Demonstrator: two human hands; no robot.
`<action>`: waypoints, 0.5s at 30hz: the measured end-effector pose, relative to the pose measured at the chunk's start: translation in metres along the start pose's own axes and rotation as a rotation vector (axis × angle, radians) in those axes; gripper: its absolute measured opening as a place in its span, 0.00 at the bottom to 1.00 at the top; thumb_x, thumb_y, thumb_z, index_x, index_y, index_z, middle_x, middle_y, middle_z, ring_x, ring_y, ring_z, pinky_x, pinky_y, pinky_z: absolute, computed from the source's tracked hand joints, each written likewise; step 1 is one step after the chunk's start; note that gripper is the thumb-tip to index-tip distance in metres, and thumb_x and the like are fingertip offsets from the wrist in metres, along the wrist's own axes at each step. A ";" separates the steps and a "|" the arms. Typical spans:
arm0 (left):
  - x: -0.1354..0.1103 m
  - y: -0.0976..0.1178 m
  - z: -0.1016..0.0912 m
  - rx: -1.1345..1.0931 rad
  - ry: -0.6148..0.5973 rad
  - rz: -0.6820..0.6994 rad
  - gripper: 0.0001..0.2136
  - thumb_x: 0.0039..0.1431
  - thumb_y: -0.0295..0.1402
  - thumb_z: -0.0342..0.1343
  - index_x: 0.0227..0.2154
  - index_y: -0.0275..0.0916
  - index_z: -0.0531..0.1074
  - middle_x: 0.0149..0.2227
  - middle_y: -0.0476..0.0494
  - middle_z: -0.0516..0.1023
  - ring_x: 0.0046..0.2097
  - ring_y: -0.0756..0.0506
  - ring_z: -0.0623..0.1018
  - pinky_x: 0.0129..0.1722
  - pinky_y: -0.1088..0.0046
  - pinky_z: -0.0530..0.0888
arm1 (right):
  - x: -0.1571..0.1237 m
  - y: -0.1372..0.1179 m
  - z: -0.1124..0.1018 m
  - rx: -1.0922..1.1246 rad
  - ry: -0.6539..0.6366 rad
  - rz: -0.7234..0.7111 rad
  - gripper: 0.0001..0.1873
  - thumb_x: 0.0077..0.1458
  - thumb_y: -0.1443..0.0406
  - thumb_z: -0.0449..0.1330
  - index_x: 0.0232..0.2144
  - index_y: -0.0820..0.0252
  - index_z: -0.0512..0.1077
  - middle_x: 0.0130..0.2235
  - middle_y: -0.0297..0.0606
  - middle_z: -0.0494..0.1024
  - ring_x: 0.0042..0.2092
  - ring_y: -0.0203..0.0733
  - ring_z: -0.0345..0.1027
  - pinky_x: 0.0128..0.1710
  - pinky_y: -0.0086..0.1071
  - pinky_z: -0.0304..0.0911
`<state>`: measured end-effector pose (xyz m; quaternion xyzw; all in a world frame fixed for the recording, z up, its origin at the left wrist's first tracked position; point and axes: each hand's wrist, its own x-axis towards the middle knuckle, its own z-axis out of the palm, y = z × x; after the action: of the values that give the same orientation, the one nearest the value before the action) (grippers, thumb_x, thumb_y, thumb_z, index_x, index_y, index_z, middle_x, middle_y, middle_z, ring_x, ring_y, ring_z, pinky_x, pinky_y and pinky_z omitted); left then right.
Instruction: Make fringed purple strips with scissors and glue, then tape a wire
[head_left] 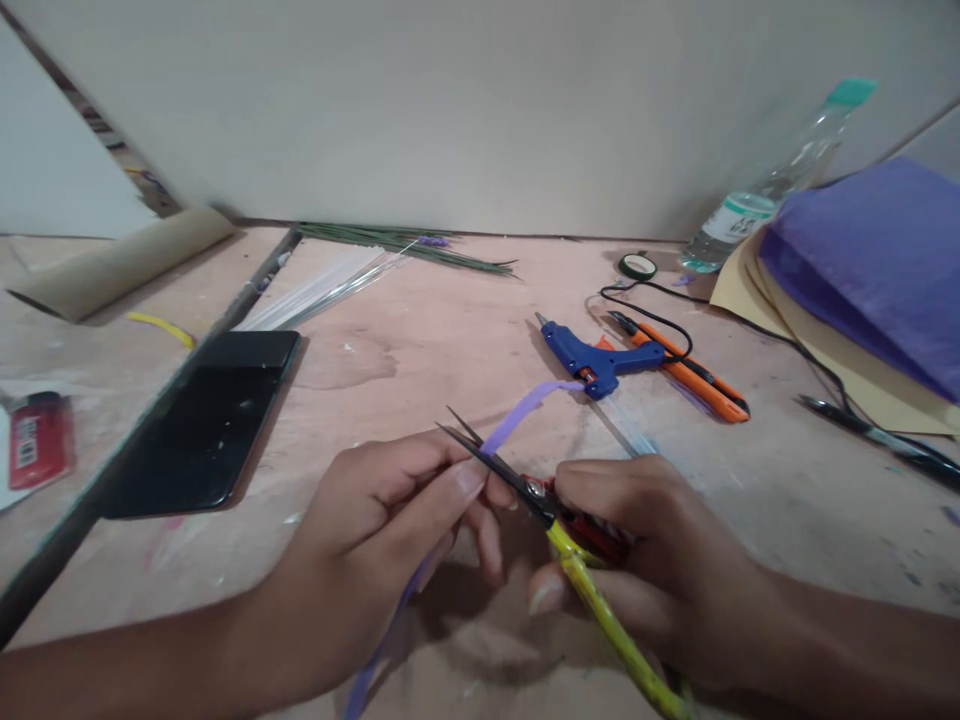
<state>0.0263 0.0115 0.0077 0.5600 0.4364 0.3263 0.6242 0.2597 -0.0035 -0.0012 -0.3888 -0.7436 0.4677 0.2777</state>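
My left hand (390, 530) pinches a long strip of purple paper (525, 408) that runs from under my palm up toward the table's middle. My right hand (637, 540) is closed around small scissors (502, 468) with black blades and red and yellow handles. The blades are slightly apart, their tips lying against the purple strip just past my left fingertips. Both hands hover low over the wooden table (420, 340).
A blue glue gun (592, 358) and an orange cutter (686, 370) lie behind the hands, with a black cord (750, 330) and a tape roll (637, 265). A black phone (206, 420) lies left. Purple paper sheets (877, 260), a water bottle (765, 190), green stems (420, 245) sit further back.
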 end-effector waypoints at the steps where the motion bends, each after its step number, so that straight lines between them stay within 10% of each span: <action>1: 0.000 -0.001 0.000 -0.004 0.001 -0.005 0.13 0.71 0.36 0.58 0.31 0.39 0.82 0.23 0.48 0.83 0.22 0.53 0.70 0.21 0.83 0.67 | 0.000 0.000 0.000 0.012 -0.001 0.003 0.27 0.65 0.48 0.71 0.25 0.57 0.66 0.25 0.25 0.57 0.27 0.33 0.47 0.26 0.31 0.46; 15: -0.002 -0.001 -0.002 -0.053 0.000 -0.014 0.12 0.72 0.40 0.59 0.35 0.40 0.82 0.25 0.48 0.84 0.23 0.53 0.70 0.23 0.83 0.67 | 0.002 -0.002 0.000 -0.055 0.038 -0.029 0.30 0.67 0.47 0.68 0.24 0.59 0.62 0.24 0.25 0.61 0.26 0.30 0.49 0.26 0.28 0.47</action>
<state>0.0230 0.0103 0.0067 0.5400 0.4315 0.3333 0.6412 0.2579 -0.0021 0.0011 -0.3944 -0.7564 0.4353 0.2876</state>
